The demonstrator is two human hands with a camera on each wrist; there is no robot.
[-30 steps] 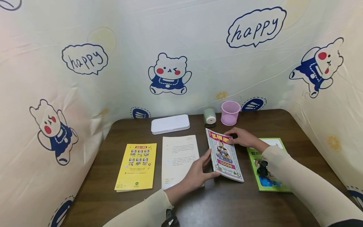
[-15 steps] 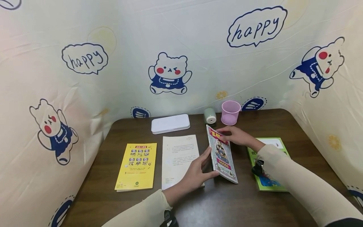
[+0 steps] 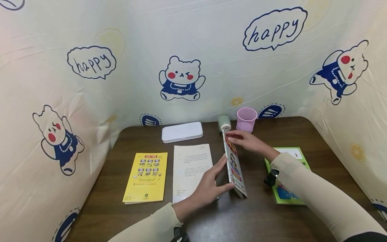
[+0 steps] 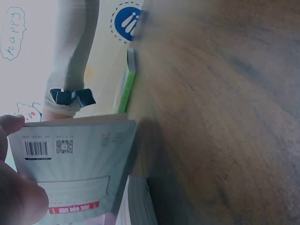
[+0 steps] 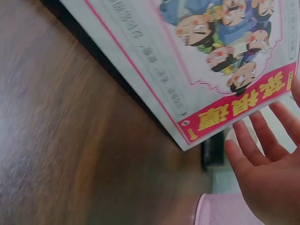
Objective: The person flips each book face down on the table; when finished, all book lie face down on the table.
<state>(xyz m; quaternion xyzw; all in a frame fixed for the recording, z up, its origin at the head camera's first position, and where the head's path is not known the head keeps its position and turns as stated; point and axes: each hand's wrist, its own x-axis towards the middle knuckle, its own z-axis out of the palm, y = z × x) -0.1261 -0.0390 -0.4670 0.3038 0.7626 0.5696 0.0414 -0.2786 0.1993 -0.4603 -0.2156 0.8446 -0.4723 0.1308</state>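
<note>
A thin book (image 3: 234, 161) with cartoon figures and a pink title band (image 5: 239, 105) stands nearly on edge, its front turned right. My left hand (image 3: 208, 183) holds its near left side. In the left wrist view, the back cover (image 4: 75, 164) shows a barcode and a QR code, with left fingers (image 4: 23, 201) lying against it. My right hand (image 3: 249, 140) holds the book's far top end. The right wrist view shows its fingers (image 5: 269, 138) fairly straight at the top edge, the thumb over the cover's corner. Part of the front cover is turned away from the head camera.
A white text-covered booklet (image 3: 190, 168) lies beside the left hand, with a yellow booklet (image 3: 145, 188) further left. A green book (image 3: 288, 198) lies under the right forearm. At the back are a white case (image 3: 182, 132), a green pencil sharpener (image 3: 224, 122) and a pink cup (image 3: 246, 119).
The book has swung up from a low tilt to nearly upright, its front turning right. My right hand has moved left and slightly back with it; the left hand has barely moved.
</note>
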